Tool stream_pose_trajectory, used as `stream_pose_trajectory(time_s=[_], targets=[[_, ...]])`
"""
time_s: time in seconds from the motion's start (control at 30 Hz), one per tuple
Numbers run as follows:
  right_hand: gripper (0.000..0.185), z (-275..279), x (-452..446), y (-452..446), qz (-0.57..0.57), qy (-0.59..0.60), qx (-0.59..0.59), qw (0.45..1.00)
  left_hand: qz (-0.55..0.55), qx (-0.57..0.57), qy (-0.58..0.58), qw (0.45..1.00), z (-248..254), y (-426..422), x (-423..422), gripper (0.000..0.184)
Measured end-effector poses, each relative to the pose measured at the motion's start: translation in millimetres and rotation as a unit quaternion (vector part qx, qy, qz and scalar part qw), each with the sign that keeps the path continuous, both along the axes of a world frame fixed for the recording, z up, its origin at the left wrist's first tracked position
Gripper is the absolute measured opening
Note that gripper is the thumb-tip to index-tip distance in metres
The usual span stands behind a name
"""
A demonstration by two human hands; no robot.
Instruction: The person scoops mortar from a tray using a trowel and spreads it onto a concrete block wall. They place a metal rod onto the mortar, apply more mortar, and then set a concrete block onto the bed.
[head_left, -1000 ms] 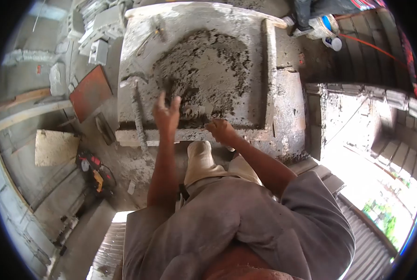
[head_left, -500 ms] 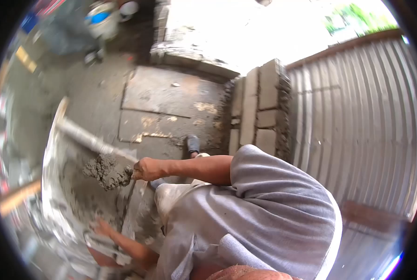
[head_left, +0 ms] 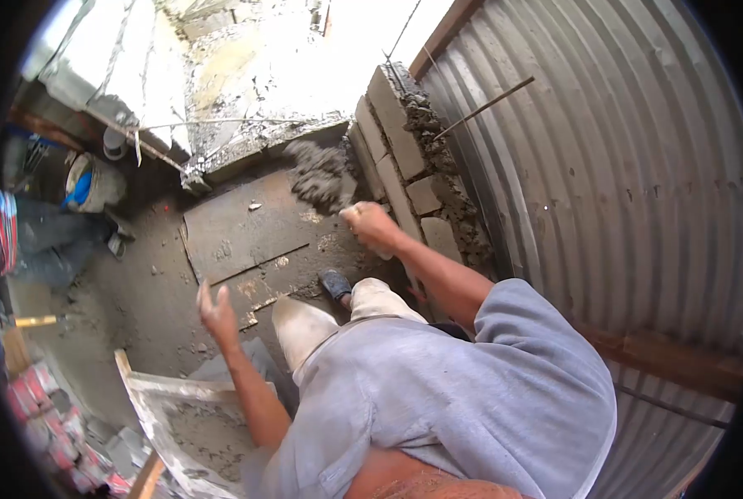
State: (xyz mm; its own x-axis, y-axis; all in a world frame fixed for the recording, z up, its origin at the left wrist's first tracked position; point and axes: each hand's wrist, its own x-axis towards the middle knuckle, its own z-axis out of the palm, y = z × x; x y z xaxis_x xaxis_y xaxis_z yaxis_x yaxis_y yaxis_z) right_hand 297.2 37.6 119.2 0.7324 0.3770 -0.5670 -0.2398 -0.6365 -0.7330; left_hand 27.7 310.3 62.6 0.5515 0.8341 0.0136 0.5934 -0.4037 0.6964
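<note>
My right hand [head_left: 373, 226] is closed around the handle of a trowel [head_left: 347, 191], whose blade is mostly hidden under a heap of wet grey mortar [head_left: 317, 176]. The load is held up in front of the low block wall [head_left: 395, 137], over the boards on the floor. My left hand [head_left: 218, 318] is empty, its fingers spread, raised above the floor to the left of my legs. Below it, at lower left, a wooden-framed mixing trough [head_left: 143, 407] has mortar inside.
Corrugated metal sheeting [head_left: 588, 166] stands along the right, with a rod [head_left: 484, 108] sticking out near the block wall. Flat boards [head_left: 247, 224] lie on the muddy floor. A bucket [head_left: 105, 187] with something blue inside stands at left. Red-and-white bags or rubble [head_left: 43, 407] lie at lower left.
My right hand has carried the mortar-loaded trowel out of the trough, forward and right toward the block wall. The left hand has risen away from the trough, and the view has turned rightward.
</note>
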Motion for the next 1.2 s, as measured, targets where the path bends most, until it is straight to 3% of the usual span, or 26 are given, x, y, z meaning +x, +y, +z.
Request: stream_pose_trajectory(time_s=[0.13, 0.2, 0.23, 0.33, 0.47, 0.53, 0.67, 0.7, 0.77, 0.8, 0.87, 0.93, 0.97, 1.0, 1.07, 1.13, 1.2], targets=[[0.032, -11, 74, -22, -0.147, -0.019, 0.036, 0.988, -0.148, -0.078, -0.086, 0.982, 13, -14, 144, 0.046], [0.029, 25, 103, -23, -0.212, 0.023, 0.049, 0.976, -0.217, -0.114, -0.11, 0.963, 19, -21, 207, 0.046], [0.029, 12, 125, -28, -0.216, -0.008, 0.061, 0.975, -0.248, -0.135, -0.124, 0.951, 14, -23, 236, 0.047], [0.028, -2, 179, -31, -0.257, -0.026, 0.081, 0.963, -0.318, -0.162, -0.121, 0.926, 14, -30, 324, 0.05], [0.027, -4, 237, -19, -0.351, -0.009, 0.105, 0.93, -0.371, -0.325, -0.089, 0.865, 28, -46, 439, 0.059], [0.027, -6, 262, -13, -0.375, -0.008, 0.094, 0.922, -0.409, -0.35, -0.06, 0.84, 8, -52, 495, 0.068], [0.025, -20, 304, -21, -0.367, -0.046, -0.008, 0.929, -0.432, -0.388, -0.046, 0.813, 4, -83, 583, 0.078], [0.024, -25, 314, -23, -0.304, -0.153, -0.128, 0.931, -0.424, -0.419, -0.056, 0.801, -2, -94, 603, 0.082], [0.023, -26, 330, -16, -0.212, -0.306, -0.301, 0.878, -0.406, -0.477, -0.066, 0.777, -11, -117, 639, 0.084], [0.023, -33, 339, -8, -0.216, -0.304, -0.304, 0.877, -0.381, -0.53, -0.079, 0.753, -18, -126, 657, 0.087], [0.029, -51, 352, 4, -0.161, -0.276, -0.421, 0.849, -0.373, -0.578, -0.057, 0.724, -41, -142, 686, 0.089], [0.038, -72, 356, 12, -0.126, -0.227, -0.449, 0.855, -0.313, -0.609, 0.002, 0.729, -52, -154, 699, 0.089], [0.042, -79, 354, 17, -0.133, -0.239, -0.425, 0.863, -0.288, -0.591, -0.027, 0.753, -62, -160, 704, 0.091], [0.047, -83, 349, 17, -0.141, -0.25, -0.4, 0.87, -0.263, -0.565, -0.065, 0.779, -105, -175, 715, 0.091], [0.041, -51, 336, 22, -0.146, -0.222, -0.393, 0.88, -0.232, -0.624, -0.037, 0.745, -67, -160, 704, 0.089], [0.047, -39, 323, 9, -0.166, -0.27, -0.356, 0.879, -0.226, -0.626, -0.042, 0.745, -82, -168, 705, 0.087], [0.048, -39, 308, 6, -0.165, -0.275, -0.376, 0.869, -0.252, -0.31, -0.131, 0.907, -102, -178, 709, 0.083]])
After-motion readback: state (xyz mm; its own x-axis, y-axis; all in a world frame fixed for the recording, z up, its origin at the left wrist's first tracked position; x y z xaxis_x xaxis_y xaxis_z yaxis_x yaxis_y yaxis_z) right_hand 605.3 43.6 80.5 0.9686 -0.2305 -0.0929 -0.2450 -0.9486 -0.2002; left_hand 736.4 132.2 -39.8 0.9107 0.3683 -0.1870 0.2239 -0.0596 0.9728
